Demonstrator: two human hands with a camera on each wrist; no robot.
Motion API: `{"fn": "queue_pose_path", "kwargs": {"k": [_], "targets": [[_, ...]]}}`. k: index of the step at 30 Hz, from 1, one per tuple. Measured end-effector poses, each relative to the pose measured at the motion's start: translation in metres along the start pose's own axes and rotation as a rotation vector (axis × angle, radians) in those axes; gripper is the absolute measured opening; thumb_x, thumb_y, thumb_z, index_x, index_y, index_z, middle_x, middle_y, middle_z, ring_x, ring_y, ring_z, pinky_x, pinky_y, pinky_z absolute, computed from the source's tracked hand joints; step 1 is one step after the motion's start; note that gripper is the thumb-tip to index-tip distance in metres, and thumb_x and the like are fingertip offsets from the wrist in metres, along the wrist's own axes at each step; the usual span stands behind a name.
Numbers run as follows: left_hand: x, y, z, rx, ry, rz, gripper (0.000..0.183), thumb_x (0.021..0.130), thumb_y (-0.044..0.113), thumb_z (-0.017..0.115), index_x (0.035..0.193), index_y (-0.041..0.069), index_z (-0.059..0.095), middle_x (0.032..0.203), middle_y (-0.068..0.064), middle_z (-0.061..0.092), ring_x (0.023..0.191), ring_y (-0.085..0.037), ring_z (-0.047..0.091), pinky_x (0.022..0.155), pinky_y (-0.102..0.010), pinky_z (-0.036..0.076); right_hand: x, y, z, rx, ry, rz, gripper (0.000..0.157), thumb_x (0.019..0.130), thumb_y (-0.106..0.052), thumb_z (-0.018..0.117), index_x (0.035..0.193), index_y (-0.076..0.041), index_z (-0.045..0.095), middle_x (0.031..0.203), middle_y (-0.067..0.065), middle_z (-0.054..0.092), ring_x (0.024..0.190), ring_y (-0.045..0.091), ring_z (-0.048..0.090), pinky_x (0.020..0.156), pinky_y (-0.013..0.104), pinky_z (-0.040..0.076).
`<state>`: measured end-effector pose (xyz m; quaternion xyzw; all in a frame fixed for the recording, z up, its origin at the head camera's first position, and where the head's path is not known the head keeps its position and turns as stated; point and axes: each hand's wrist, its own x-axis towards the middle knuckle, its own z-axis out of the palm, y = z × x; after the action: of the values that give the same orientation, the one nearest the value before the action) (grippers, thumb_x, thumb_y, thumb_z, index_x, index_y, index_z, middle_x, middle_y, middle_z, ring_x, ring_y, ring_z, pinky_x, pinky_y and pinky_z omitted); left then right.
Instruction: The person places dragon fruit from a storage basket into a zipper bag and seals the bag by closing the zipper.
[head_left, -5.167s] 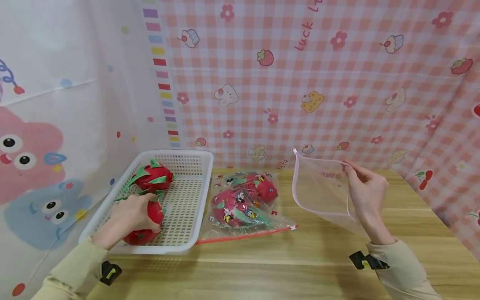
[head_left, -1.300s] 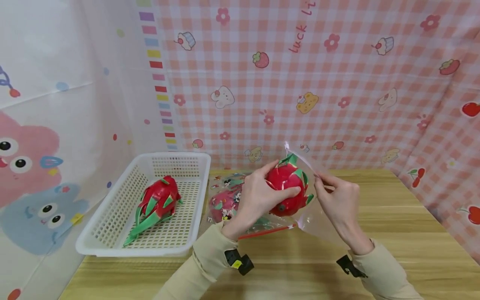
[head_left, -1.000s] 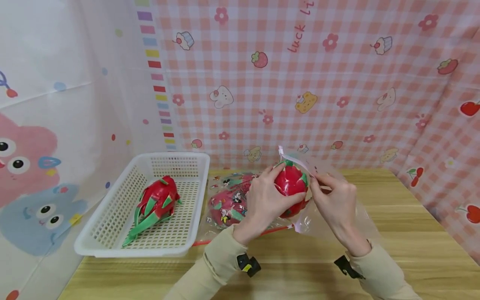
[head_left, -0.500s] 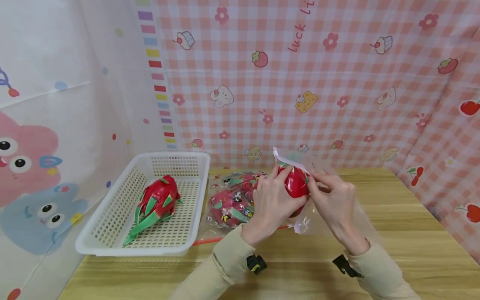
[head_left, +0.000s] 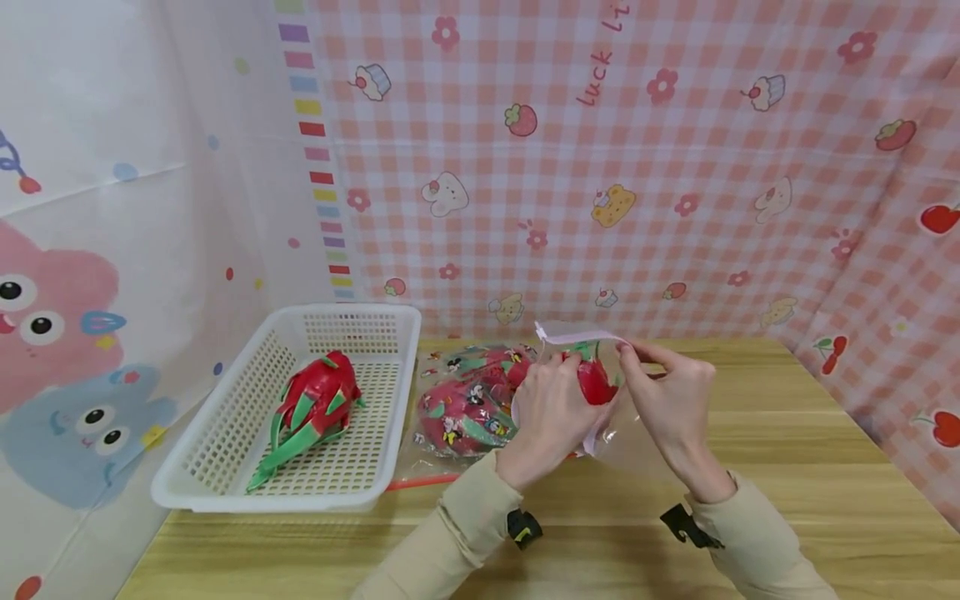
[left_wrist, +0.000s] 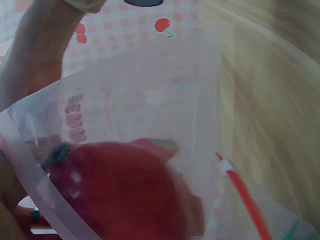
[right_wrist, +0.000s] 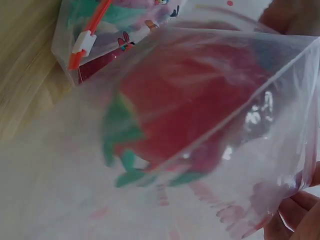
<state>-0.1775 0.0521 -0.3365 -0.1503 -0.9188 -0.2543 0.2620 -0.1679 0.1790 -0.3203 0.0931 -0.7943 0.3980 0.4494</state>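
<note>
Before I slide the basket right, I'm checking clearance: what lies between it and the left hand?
In the head view, a printed clear bag holding dragon fruits lies there.

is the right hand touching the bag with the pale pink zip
Touching. The head view shows it: the right hand pinches the bag at its opening.

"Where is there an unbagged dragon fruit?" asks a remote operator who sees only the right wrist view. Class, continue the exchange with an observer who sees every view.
Observer: A loose dragon fruit lies in the white plastic basket.
Operator: How many fruits does the cartoon-print zip bag hold?
Observer: Two bagged dragon fruits show through its film.
Operator: What is the left hand doing?
Observer: It grips the held dragon fruit at the mouth of the pink-zipped bag.
</note>
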Motion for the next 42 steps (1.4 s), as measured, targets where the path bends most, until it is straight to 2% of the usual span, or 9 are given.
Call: {"fn": "queue_pose_path", "kwargs": {"k": [7,10,14,18,23,29,33,38,42], "targets": [[-0.006,-0.01,0.007,-0.096,-0.227,-0.002,0.03,0.078,0.043,0.071,0.072,0.014,0.065,0.058,0.003,0.056,0.051,-0.006,0.042,0.042,-0.019,0.031,-0.002,0.009,0.005,-0.085,0.005,-0.037,0.01,0.08,-0.003,0.068,0.078,0.002,0.076,0.07,0.016,0.072,0.059,0.0,0.061,0.045,0.006,0.037],[-0.013,-0.014,0.007,-0.137,-0.168,0.022,0.023,0.082,0.035,0.071,0.088,0.012,0.071,0.074,0.001,0.069,0.056,-0.006,0.052,0.046,-0.017,0.037,-0.004,0.013,0.006,-0.102,0.002,-0.06,0.01,0.08,-0.002,0.068,0.077,0.004,0.075,0.068,0.018,0.072,0.056,0.019,0.066,0.048,0.005,0.037],[-0.027,-0.021,0.001,0.057,-0.016,-0.005,0.034,0.08,0.035,0.075,0.097,0.007,0.065,0.087,-0.004,0.07,0.07,-0.016,0.059,0.05,-0.023,0.046,-0.004,0.017,0.005,-0.103,0.008,-0.072,0.011,0.08,-0.002,0.068,0.077,0.007,0.074,0.069,0.02,0.071,0.057,0.031,0.067,0.051,0.003,0.037],[-0.038,-0.035,0.0,0.259,-0.173,-0.115,0.039,0.078,0.04,0.075,0.077,0.006,0.056,0.067,-0.005,0.058,0.06,-0.02,0.054,0.042,-0.028,0.041,-0.003,0.019,0.003,-0.103,0.018,-0.041,0.011,0.08,-0.001,0.069,0.078,0.009,0.073,0.071,0.022,0.071,0.059,0.033,0.067,0.053,0.0,0.036],[-0.04,-0.053,0.01,0.067,-0.405,-0.197,0.055,0.084,0.038,0.068,0.046,0.014,0.036,0.045,0.004,0.029,0.042,-0.012,0.031,0.035,-0.025,0.019,0.0,0.021,0.001,-0.103,0.03,-0.009,0.01,0.08,-0.001,0.069,0.078,0.007,0.074,0.071,0.021,0.071,0.058,0.011,0.064,0.05,0.001,0.036],[-0.036,-0.062,0.023,0.037,-0.428,-0.185,0.049,0.086,0.023,0.064,0.047,0.014,0.037,0.048,0.002,0.032,0.044,-0.014,0.033,0.036,-0.027,0.024,0.002,0.023,-0.002,-0.085,0.046,0.008,0.011,0.081,-0.002,0.067,0.079,0.006,0.075,0.071,0.022,0.071,0.066,-0.027,0.043,0.052,0.0,0.035],[-0.032,-0.062,0.028,-0.012,-0.387,-0.155,0.038,0.089,0.02,0.061,0.054,0.012,0.051,0.049,0.0,0.045,0.044,-0.013,0.039,0.036,-0.027,0.028,0.004,0.027,-0.008,-0.122,0.062,-0.012,0.011,0.081,-0.002,0.068,0.079,0.007,0.074,0.071,0.022,0.071,0.062,-0.016,0.054,0.053,-0.001,0.034],[-0.019,-0.055,0.024,-0.091,-0.223,-0.063,0.029,0.092,0.021,0.058,0.065,0.012,0.06,0.048,0.004,0.045,0.042,-0.006,0.034,0.035,-0.018,0.022,0.014,0.029,-0.021,-0.228,0.049,-0.074,0.014,0.081,-0.003,0.066,0.079,0.007,0.074,0.071,0.023,0.07,0.055,0.033,0.067,0.048,0.002,0.029],[0.0,-0.042,0.01,-0.212,-0.076,0.006,0.023,0.094,0.016,0.054,0.073,0.008,0.061,0.053,0.001,0.051,0.043,-0.005,0.037,0.038,-0.015,0.023,0.026,0.025,-0.035,-0.301,0.073,-0.083,0.019,0.082,-0.007,0.063,0.079,0.008,0.074,0.071,0.024,0.07,0.059,0.038,0.067,0.048,0.003,0.026]]}}
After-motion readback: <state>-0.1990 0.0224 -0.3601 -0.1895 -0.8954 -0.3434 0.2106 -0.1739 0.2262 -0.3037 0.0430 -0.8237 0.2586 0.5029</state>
